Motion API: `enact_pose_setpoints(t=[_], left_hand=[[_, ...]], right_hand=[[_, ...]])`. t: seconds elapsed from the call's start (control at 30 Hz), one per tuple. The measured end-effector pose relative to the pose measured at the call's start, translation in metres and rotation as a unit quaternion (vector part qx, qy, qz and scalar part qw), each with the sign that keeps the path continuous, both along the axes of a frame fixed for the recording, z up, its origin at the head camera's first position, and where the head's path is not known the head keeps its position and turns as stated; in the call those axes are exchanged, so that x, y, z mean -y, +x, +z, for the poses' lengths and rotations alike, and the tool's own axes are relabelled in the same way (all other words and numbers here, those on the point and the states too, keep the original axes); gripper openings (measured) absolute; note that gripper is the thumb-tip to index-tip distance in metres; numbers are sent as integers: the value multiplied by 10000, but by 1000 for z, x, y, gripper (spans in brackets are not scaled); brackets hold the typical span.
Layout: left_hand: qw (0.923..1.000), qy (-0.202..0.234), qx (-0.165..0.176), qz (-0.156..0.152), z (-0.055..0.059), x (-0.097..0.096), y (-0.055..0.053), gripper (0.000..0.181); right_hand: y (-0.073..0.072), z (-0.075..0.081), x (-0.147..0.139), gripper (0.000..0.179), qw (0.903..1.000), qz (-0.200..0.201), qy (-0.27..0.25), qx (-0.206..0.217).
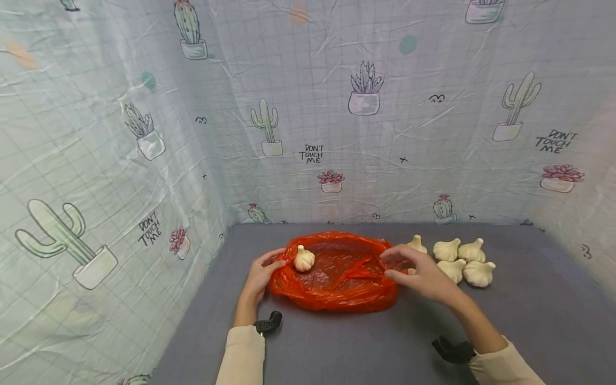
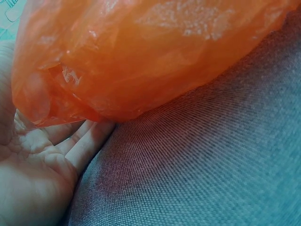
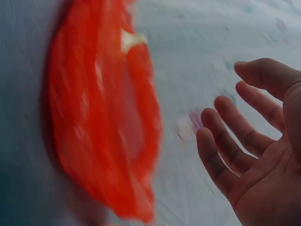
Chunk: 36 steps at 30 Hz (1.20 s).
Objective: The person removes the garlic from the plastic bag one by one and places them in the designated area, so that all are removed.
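A red plastic bag (image 1: 332,302) lies on the table with its mouth spread wide and its rim rolled. One garlic bulb (image 1: 304,259) sits inside it at the left. My left hand (image 1: 260,275) holds the bag's left end, thumb at the rim; in the left wrist view the other fingers (image 2: 84,146) reach under the plastic. Over the right rim, my right hand (image 1: 423,275) has its fingers spread and loosely bent. Nothing is in its grasp in the right wrist view, where the bag (image 3: 101,113) appears blurred beside it.
Several more garlic bulbs (image 1: 478,274) lie on the grey table (image 1: 337,347) to the right of the bag, some partly hidden behind my right hand. A cactus-print curtain (image 1: 308,107) stands behind the table and along its sides.
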<state>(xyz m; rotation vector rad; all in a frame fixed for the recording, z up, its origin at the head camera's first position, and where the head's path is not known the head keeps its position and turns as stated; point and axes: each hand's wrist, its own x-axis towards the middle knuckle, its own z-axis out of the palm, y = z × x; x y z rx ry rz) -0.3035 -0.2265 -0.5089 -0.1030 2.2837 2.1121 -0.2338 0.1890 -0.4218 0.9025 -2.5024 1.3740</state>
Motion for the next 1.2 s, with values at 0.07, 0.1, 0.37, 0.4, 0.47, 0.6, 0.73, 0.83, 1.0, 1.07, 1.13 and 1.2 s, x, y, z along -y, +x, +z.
enact_pose_setpoints(t=[0.07, 0.1, 0.37, 0.4, 0.47, 0.6, 0.73, 0.83, 1.0, 1.07, 1.13, 1.2], left_hand=[[10000, -22, 10, 2, -1, 0, 0, 43], [10000, -12, 10, 0, -1, -1, 1, 43], [10000, 84, -26, -19, -1, 1, -1, 41], [10000, 68, -29, -22, -1, 2, -1, 41], [10000, 52, -27, -21, -2, 2, -2, 41], [10000, 66, -38, -37, -2, 2, -3, 42], [9999, 106, -21, -42, -2, 2, -3, 41], [10000, 93, -6, -20, -2, 1, -2, 41], [9999, 128, -35, 1, -1, 1, -3, 41], [9999, 151, -39, 9, -1, 0, -2, 41], [9999, 169, -36, 6, -1, 0, -3, 42], [9998, 173, -33, 5, -2, -1, -3, 42]], right_hand=[[-3, -5, 17, 26, 9998, 145, -19, 101], [-5, -7, 25, 26, 9996, 209, -21, 179], [-26, -19, 89, 26, 9948, 293, 89, 972], [-28, -20, 96, 27, 9940, 275, 84, 1059], [-35, -22, 108, 29, 9919, 196, 68, 1256], [-46, -29, 129, 34, 9872, 16, 51, 1597], [-54, -37, 146, 37, 9863, -210, 89, 1636], [-58, -43, 157, 40, 9855, -304, 67, 1667], [-68, -51, 171, 44, 9834, -420, -76, 1763], [-72, -54, 176, 46, 9829, -487, -66, 1776], [-75, -57, 179, 48, 9821, -565, -19, 1799], [-77, -59, 183, 50, 9806, -644, 22, 1849]])
